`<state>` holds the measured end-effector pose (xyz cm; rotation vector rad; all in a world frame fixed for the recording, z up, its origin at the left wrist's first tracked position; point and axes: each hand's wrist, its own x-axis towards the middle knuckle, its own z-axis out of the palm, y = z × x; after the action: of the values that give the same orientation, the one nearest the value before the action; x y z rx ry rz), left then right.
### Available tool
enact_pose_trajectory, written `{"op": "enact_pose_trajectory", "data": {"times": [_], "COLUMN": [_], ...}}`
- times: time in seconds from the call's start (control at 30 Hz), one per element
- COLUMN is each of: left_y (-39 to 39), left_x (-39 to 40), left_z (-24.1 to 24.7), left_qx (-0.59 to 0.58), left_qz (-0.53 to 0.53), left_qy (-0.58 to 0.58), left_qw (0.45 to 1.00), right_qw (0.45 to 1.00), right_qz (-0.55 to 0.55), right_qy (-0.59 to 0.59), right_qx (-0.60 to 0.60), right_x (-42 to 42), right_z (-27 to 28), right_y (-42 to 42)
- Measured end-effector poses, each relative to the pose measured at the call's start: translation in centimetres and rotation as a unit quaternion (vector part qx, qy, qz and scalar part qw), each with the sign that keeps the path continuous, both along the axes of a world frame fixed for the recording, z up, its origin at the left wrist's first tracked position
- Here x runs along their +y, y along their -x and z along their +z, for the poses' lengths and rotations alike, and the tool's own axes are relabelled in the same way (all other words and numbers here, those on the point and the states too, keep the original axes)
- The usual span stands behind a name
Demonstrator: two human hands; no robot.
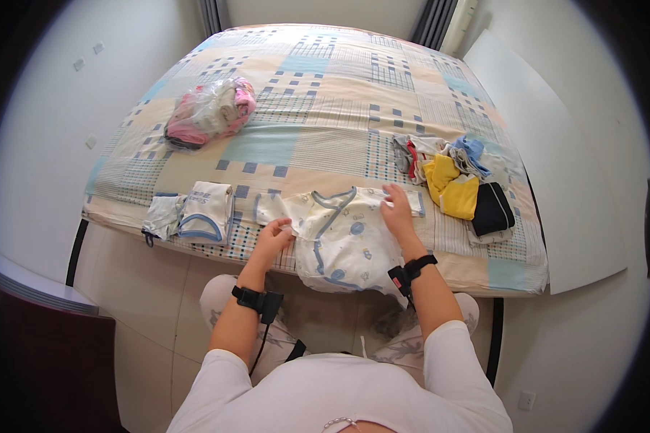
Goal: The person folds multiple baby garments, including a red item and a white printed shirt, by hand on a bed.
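Note:
A white baby wrap top with blue trim and a small print (pixel 352 246) lies spread at the near edge of the bed, its sleeves out to both sides and its hem hanging over the edge. My left hand (pixel 275 238) is at the top's left side, just below the left sleeve, fingers bent; whether it pinches the cloth is unclear. On the right, my right hand (pixel 396 208) rests at the base of the other sleeve, fingers apart, with no cloth seen between them.
Folded white clothing with blue trim (pixel 206 214) lies left, beside a small pale garment (pixel 164 216). To the right are a yellow garment (pixel 450 187), a folded black one (pixel 493 208) and several others. A clear plastic bag of clothes (pixel 211 113) sits farther back on the patterned bedsheet (pixel 325 146).

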<state>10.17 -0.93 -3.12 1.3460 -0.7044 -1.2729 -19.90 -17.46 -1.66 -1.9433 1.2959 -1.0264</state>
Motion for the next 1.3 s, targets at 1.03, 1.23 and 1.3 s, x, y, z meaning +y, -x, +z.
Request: {"op": "enact_pose_trajectory", "data": {"times": [1.03, 1.23, 1.3], "left_y": [6.6, 4.6, 3.6], "left_x": [3.6, 5.5, 6.3], "left_z": [6.0, 5.7, 7.4], "left_qx": [-0.008, -0.228, -0.206], "left_qz": [-0.135, -0.198, -0.138], "left_qy": [0.225, 0.072, 0.121], "left_qw": [0.965, 0.950, 0.961], "right_qw": [0.894, 0.920, 0.932], "right_qz": [0.359, 0.288, 0.258], "right_qy": [-0.262, -0.190, -0.159], "right_qx": [-0.059, -0.184, -0.198], "right_x": [5.8, 6.2, 6.4], "right_z": [19.0, 24.6, 26.1], "right_y": [-5.5, 0.2, 2.5]}}
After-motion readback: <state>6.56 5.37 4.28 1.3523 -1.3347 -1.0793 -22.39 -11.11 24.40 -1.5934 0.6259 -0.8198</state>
